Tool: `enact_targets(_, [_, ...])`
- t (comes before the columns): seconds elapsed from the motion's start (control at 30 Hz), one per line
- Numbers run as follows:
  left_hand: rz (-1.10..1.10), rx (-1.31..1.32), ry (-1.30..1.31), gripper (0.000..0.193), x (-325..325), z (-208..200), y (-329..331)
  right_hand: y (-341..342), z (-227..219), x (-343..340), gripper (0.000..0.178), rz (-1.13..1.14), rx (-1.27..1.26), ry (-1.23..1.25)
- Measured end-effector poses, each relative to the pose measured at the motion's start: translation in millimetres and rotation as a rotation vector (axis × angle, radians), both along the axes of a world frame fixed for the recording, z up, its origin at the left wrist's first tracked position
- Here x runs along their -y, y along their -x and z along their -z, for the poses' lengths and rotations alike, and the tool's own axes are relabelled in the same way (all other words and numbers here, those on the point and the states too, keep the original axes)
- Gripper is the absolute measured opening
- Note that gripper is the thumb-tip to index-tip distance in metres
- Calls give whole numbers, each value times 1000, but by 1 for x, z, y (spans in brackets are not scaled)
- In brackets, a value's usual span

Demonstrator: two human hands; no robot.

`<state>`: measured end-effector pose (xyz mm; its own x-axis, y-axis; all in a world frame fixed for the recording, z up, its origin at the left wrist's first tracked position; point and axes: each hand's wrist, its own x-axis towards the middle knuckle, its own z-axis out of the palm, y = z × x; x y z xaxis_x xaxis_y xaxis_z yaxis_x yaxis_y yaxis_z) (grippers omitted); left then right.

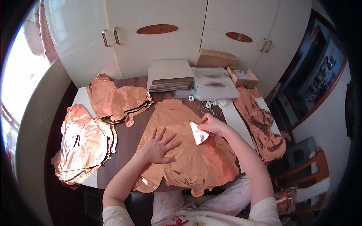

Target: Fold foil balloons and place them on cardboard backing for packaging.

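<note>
A large flat foil balloon (pixel 177 124) in shiny rose gold lies on the table before me, its lower end overhanging the near edge. My left hand (pixel 160 147) rests flat on its left half, fingers spread apart. Over the right half, my right hand (pixel 211 125) is closed in a pinch on a bright, pale flap of foil (pixel 198 133) that stands up from the surface. Whether this flap is a fold of the same balloon or a separate piece, I cannot tell. Wrinkles and reddish reflections cover the balloon's lower right part.
More flat foil balloons lie in piles at the far left (pixel 117 96), near left (pixel 83 143) and right (pixel 260 126). Behind are stacked grey cards (pixel 169 71), clear plastic bags (pixel 215 83), white string (pixel 215 103) and a small open box (pixel 243 76). A wooden chair (pixel 320 162) stands right.
</note>
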<state>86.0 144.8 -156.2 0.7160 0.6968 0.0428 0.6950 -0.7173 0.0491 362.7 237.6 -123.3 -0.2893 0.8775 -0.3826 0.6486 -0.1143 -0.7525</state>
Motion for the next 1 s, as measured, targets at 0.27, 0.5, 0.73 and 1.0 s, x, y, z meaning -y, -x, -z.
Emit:
enact_targets(0.27, [9,-3,-1,76,-3,-2,-1,-16,-20,38,54,181,-232,336])
enact_targets(0.5, [2,-22,-8,77,-4,-2,0,-10,27,32,53,-104,187,-604])
enact_targets(0.73, [4,-21,-6,76,-2,0,-2,10,16,-5,58,-125,472,-393])
enact_targets(1.0, [-3,-15,5,76,-2,0,0,-12,21,8,43,-75,131,-294])
